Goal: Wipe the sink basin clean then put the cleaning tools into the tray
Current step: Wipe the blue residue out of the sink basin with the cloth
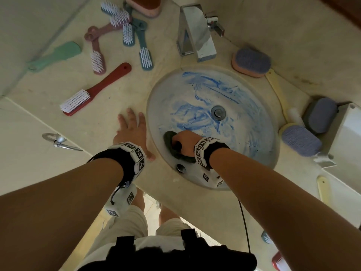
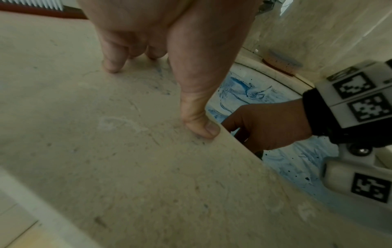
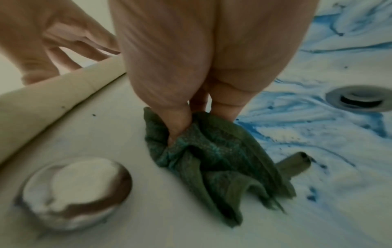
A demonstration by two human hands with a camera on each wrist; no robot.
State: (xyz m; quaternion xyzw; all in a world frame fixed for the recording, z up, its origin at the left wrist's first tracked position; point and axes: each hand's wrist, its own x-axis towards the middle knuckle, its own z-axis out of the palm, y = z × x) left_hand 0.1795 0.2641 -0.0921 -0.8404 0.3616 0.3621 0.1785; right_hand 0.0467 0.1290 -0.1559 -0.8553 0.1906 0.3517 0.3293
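One green cloth (image 3: pixel 214 151) bunched under right hand (image 1: pixel 183 141) grip; basin (image 1: pixel 259 122) wall

premises: a bathroom. evidence: a round sink basin (image 1: pixel 259 122) set into a beige stone countertop (image 1: pixel 109 98), with a chrome faucet (image 1: pixel 195 34) behind it, a metal drain (image 1: pixel 218 112) at its centre and an overflow opening (image 1: pixel 181 168) in its near wall. stone-coloured wall panels (image 1: pixel 293 36) enclose the counter.
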